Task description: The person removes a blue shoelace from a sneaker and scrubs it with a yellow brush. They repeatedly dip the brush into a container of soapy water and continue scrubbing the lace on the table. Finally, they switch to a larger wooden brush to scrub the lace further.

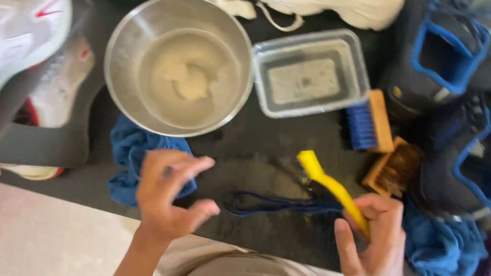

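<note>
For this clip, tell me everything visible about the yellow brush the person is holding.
The yellow brush looks like plastic, slim and slightly curved, lying diagonally above the black tabletop. Its free end points up-left toward the clear tub; its lower end sits in the right hand. Bristles cannot be made out. A dark blue shoelace passes beneath it.

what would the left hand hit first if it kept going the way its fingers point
Probably the blue cloth just beyond the left hand, then the steel bowl. Hand height above the table is unclear, so it might pass over the cloth.
</note>
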